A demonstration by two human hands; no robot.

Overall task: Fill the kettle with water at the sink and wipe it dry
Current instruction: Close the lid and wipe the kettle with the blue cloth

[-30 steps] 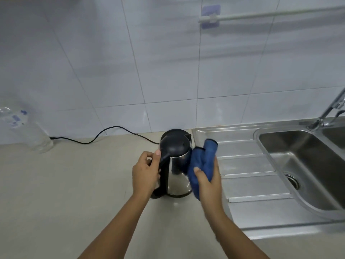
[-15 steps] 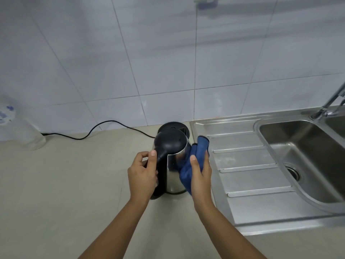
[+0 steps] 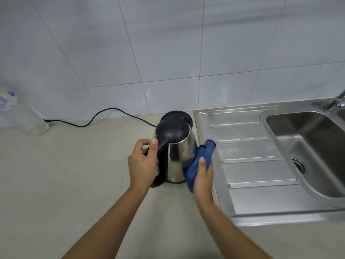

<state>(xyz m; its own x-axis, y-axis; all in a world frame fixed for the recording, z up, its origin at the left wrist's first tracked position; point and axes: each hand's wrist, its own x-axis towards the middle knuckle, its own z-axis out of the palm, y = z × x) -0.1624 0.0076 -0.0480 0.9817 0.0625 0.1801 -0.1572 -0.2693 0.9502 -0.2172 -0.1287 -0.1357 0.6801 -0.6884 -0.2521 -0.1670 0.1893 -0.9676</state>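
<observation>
At the centre of the frame the kettle (image 3: 177,157), steel-bodied with its black lid down, sits on the beige counter (image 3: 65,174), just left of the sink's (image 3: 308,139) ribbed drainboard (image 3: 252,172). We have 2 hands on it. Our left hand (image 3: 142,163) curls round the black handle (image 3: 161,150), thumb up near the lid. Our right hand (image 3: 203,176) clutches a bunched blue cloth (image 3: 197,159) and presses it against the kettle's right flank. Behind the kettle lies its round black base (image 3: 175,114), with 1 black cord (image 3: 89,122) running left toward a clear bottle (image 3: 28,118) at the left edge. The tap (image 3: 334,103) shows at the right edge.
</observation>
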